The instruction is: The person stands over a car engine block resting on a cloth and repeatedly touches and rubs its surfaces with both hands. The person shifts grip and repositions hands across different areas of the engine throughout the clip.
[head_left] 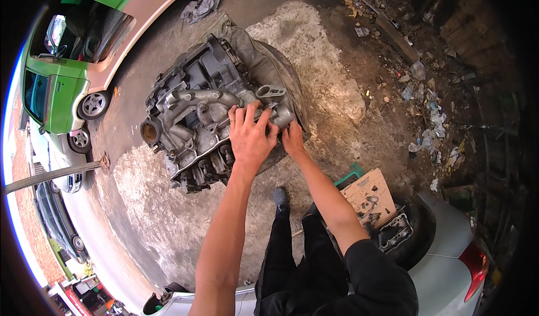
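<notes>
A bare, greasy engine (pixel 203 72) lies in front of me, its branched grey metal manifold (pixel 193 98) across the near side. At its right end sits a rounded metal housing (pixel 285 114), with a flat slotted bracket (pixel 272 91) just beyond. My left hand (pixel 251 139) is on top, its fingers bent over the housing's left part. Against the housing's near right side is my right hand (pixel 292 138), fingers curled round the edge and partly hidden. Both hands touch the housing; whether any small part lies under the fingers I cannot see.
A dark cloth cover (pixel 281 63) lies under and behind the engine. Near my right arm, a wooden board (pixel 368 195) bears small parts, beside a tyre (pixel 421 240) holding a metal part. Litter (pixel 432 125) lines the right side; a green and pink van (pixel 64 94) stands left.
</notes>
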Action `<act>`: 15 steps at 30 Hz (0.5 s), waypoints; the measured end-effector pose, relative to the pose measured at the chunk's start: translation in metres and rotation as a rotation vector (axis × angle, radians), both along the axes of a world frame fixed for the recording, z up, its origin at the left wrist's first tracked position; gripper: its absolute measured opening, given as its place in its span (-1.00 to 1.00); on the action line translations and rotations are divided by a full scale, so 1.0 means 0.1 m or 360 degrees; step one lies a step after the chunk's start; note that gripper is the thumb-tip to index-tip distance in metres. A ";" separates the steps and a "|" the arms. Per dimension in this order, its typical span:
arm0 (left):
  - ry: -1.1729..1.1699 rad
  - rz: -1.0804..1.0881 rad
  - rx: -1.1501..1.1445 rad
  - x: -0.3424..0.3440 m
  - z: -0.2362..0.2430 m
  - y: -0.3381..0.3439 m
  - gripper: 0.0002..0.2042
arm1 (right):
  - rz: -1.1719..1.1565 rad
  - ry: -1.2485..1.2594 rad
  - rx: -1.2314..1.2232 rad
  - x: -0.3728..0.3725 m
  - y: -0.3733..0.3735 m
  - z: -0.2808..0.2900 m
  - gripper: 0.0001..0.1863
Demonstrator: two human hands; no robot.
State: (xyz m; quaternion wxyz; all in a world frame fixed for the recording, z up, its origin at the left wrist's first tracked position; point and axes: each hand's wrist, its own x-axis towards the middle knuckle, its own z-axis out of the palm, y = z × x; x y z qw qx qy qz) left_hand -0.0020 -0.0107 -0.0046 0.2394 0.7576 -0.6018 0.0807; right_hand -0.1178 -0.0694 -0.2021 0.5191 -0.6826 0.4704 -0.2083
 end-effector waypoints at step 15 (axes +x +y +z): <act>-0.0044 -0.0011 -0.0045 0.00 0.02 0.00 -0.76 | -0.0217 0.0176 0.0373 -0.70 0.56 0.61 -0.32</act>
